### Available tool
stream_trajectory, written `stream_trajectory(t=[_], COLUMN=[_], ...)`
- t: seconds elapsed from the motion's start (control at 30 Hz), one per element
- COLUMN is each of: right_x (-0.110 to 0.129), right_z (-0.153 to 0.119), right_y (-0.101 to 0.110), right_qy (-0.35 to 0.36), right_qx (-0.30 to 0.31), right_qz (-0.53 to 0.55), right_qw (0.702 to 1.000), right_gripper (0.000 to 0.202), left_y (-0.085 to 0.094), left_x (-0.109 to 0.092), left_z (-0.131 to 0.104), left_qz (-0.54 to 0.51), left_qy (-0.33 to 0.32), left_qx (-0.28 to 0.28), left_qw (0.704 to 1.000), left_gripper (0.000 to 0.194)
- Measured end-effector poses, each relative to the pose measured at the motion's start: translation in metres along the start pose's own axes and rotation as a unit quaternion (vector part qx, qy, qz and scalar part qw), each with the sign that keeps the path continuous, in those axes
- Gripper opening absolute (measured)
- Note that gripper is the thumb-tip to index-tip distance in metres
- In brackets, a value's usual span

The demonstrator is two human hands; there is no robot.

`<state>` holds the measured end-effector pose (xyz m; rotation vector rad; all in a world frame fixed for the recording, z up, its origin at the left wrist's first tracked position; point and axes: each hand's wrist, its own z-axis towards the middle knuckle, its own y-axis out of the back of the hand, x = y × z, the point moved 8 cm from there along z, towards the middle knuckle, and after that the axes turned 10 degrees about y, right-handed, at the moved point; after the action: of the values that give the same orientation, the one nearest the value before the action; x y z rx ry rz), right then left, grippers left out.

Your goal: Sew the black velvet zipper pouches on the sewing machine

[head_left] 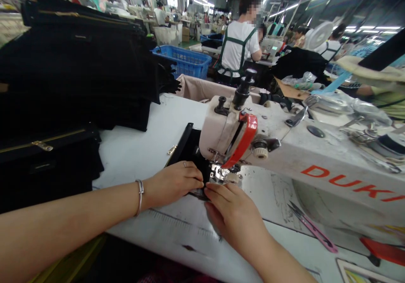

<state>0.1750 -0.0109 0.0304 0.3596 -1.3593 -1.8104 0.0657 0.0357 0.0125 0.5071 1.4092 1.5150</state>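
Observation:
A black fabric piece [190, 150] with a gold zipper pull [172, 149] lies on the white table, partly under the head of a sewing machine [221, 127]. My left hand [177, 182], with a ring and a bracelet, presses on the near part of the fabric, its fingers together. Beside it, my right hand [232, 205] pinches the fabric's near edge just in front of the metal presser foot [218, 173]. The fingertips of both hands almost meet. Part of the fabric is hidden under the hands and machine.
Tall stacks of black fabric pieces [72, 72] with zippers stand at the left. Pink-handled thread snips [313, 228] lie at the right of the table. Behind the machine are a pinkish bin [196, 90], a blue basket [186, 61] and a person in a white shirt [237, 42].

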Motion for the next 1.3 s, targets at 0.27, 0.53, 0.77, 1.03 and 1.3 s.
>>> stream_trajectory(t=[0.27, 0.53, 0.77, 1.03, 1.3], right_x=[-0.018, -0.022, -0.022, -0.022, -0.021], right_z=[-0.004, -0.002, 0.000, 0.000, 0.000], right_y=[-0.011, -0.013, -0.012, -0.010, -0.009], right_qy=[-0.045, -0.053, -0.055, -0.056, -0.053], right_qx=[-0.028, -0.028, -0.033, -0.035, -0.033], right_qz=[-0.007, -0.004, 0.006, 0.014, 0.027], right_qw=[0.999, 0.998, 0.998, 0.998, 0.998], right_gripper=[0.033, 0.034, 0.031, 0.031, 0.032], left_y=[0.004, 0.011, 0.010, 0.021, 0.012], left_x=[0.018, 0.039, 0.044, 0.023, 0.004], left_z=[0.023, 0.040, 0.039, 0.036, 0.027], left_qz=[0.012, -0.003, -0.010, 0.010, -0.010], left_qy=[0.015, 0.078, 0.072, 0.115, 0.146], left_qx=[-0.010, -0.048, -0.051, 0.008, 0.039], left_qw=[1.000, 0.996, 0.996, 0.993, 0.988], left_gripper=[0.019, 0.023, 0.022, 0.020, 0.023])
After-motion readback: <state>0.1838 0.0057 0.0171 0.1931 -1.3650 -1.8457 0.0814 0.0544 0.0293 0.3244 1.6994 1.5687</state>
